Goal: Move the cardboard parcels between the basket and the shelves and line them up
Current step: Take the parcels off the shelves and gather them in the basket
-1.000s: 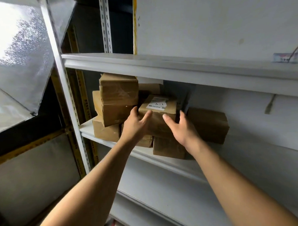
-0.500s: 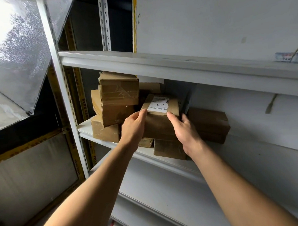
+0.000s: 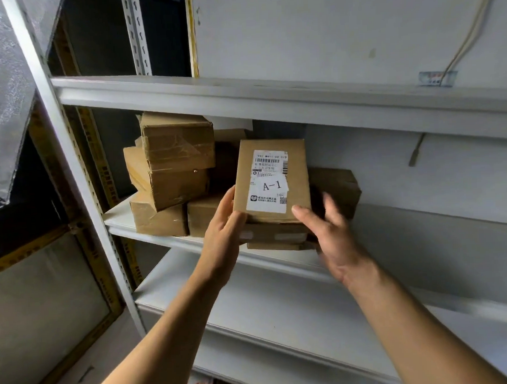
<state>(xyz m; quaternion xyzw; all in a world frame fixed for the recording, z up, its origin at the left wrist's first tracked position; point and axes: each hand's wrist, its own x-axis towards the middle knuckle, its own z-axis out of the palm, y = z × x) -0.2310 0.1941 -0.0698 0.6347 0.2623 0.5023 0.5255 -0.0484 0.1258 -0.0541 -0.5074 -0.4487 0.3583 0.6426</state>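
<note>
Labelled parcel [image 3: 270,181] tipped up on its near edge, face toward the camera, white label marked A-1 in plain sight, standing above the front lip of the middle shelf [image 3: 117,219]

Left hand [image 3: 223,232] gripping the parcel at its lower left corner, thumb up along the left edge, fingers curled underneath

Right hand [image 3: 332,234] just off the parcel's lower right corner, fingers spread and loose, thumb tip near or touching the bottom edge; blurred, contact impossible to confirm, nothing gripped

Under the labelled parcel, a flat parcel [image 3: 277,235] lying on the middle shelf, with a thinner one beneath it

To the left of the labelled parcel, a stack of parcels [image 3: 173,172] on the same shelf: two at the bottom side by side, one larger box tilted above them, one taped box on top, close under the upper shelf [image 3: 242,95]

To the right of and behind the labelled parcel, another brown parcel [image 3: 338,188] on the middle shelf, partly hidden by the right hand

Below the labelled parcel, lower shelf [image 3: 266,307] bare where visible

Far above and right of the labelled parcel, cable [image 3: 469,33] running down the wall to a small tag on the upper shelf
</note>
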